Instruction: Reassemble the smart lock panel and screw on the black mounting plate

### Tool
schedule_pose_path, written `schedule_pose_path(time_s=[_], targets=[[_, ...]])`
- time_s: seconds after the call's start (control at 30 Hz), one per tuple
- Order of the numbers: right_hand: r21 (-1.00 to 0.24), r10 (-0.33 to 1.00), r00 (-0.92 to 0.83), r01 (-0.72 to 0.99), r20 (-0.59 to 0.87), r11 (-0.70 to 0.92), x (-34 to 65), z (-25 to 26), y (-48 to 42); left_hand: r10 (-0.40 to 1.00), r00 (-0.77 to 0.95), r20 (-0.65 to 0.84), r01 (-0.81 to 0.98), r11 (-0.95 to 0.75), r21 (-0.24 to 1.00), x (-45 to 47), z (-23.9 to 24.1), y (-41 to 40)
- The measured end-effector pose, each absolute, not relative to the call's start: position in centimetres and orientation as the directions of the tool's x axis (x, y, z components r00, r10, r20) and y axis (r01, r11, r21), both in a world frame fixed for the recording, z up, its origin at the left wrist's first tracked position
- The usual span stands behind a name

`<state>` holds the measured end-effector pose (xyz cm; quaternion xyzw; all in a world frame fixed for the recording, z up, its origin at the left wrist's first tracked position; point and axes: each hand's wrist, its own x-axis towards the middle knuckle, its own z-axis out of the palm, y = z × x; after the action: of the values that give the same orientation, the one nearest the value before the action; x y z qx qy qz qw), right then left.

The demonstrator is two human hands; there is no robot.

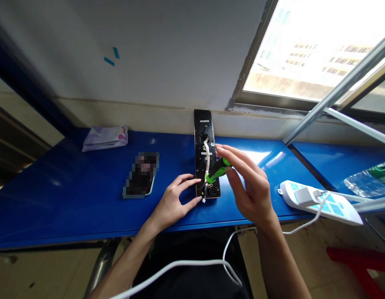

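A long black panel (pixel 199 145) with screws and labels lies on the blue table, its far end near the wall. A white wrapped cable (pixel 207 160) runs along its middle and ends in a small white connector (pixel 204 200) at the near edge. My left hand (pixel 176 198) rests at the panel's near left side, fingers apart, fingertips touching its edge. In my right hand (pixel 250 182) is a green and black screwdriver (pixel 220 169), gripped by the handle and tilted down to the left. Its tip points at the panel's near end; whether it sits in a screw I cannot tell.
On the blue table (pixel 102 174), a phone (pixel 142 174) and a purple-white packet (pixel 105 137) lie to the left. A white power strip (pixel 345 211) with a plugged-in charger (pixel 306 196) stands right. A plastic bottle (pixel 367 180) lies beyond a metal frame. A white cable (pixel 180 263) crosses in front of me.
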<state>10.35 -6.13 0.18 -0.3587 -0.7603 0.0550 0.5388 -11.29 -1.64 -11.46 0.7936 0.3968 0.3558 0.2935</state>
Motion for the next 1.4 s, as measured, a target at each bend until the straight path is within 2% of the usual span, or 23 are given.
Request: schedule_pose_path(time_s=[0.1, 0.2, 0.3, 0.4, 0.5, 0.63, 0.73, 0.83, 0.9, 1.1, 1.27, 1.33, 1.4], targets=[[-0.476, 0.588, -0.220, 0.404, 0.778, 0.781, 10.5, 0.2, -6.2, 0.838, 0.431, 0.335, 0.421, -0.515, 0.746, -11.3, -11.4, -1.6], [-0.411, 0.529, -0.117, 0.498, 0.841, 0.763, 10.3, 0.1, -6.0, 0.840, 0.429, 0.333, 0.422, -0.512, 0.748, -11.4, -11.4, -1.7], [-0.413, 0.533, -0.066, 0.554, 0.844, 0.723, 10.2, 0.2, -6.0, 0.840, 0.429, 0.331, 0.424, -0.511, 0.748, -11.4, -11.4, -1.7], [-0.475, 0.608, -0.179, 0.471, 0.774, 0.743, 10.2, 0.2, -6.2, 0.835, 0.431, 0.342, 0.420, -0.522, 0.743, -11.3, -11.4, -1.6], [-0.477, 0.586, -0.234, 0.391, 0.776, 0.787, 10.1, 0.2, -6.3, 0.834, 0.429, 0.347, 0.426, -0.526, 0.736, -11.3, -11.4, -1.6], [-0.440, 0.548, -0.094, 0.491, 0.831, 0.752, 9.5, 0.0, -6.2, 0.835, 0.435, 0.336, 0.428, -0.520, 0.739, -11.3, -11.5, -1.7], [-0.477, 0.584, -0.073, 0.501, 0.809, 0.723, 9.5, 0.1, -6.1, 0.838, 0.436, 0.328, 0.425, -0.513, 0.746, -11.4, -11.6, -1.7], [-0.561, 0.655, -0.162, 0.392, 0.738, 0.729, 9.9, 0.4, -6.1, 0.837, 0.437, 0.329, 0.422, -0.514, 0.747, -11.5, -11.8, -1.6], [-0.575, 0.653, -0.190, 0.340, 0.733, 0.744, 10.0, 0.4, -6.1, 0.837, 0.437, 0.328, 0.424, -0.514, 0.746, -11.5, -11.9, -1.6], [-0.514, 0.584, -0.007, 0.467, 0.812, 0.720, 10.1, 0.2, -5.9, 0.841, 0.432, 0.326, 0.425, -0.508, 0.749, -11.4, -11.7, -1.6], [-0.597, 0.668, -0.158, 0.334, 0.727, 0.729, 10.7, 0.2, -5.9, 0.838, 0.433, 0.332, 0.425, -0.515, 0.744, -11.4, -11.5, -1.6], [-0.587, 0.648, -0.116, 0.327, 0.753, 0.741, 10.8, 0.0, -5.9, 0.837, 0.435, 0.332, 0.427, -0.516, 0.742, -11.4, -11.5, -1.6], [-0.542, 0.602, -0.021, 0.411, 0.798, 0.733, 10.9, -0.2, -5.9, 0.838, 0.434, 0.329, 0.431, -0.515, 0.741, -11.4, -11.4, -1.7]])
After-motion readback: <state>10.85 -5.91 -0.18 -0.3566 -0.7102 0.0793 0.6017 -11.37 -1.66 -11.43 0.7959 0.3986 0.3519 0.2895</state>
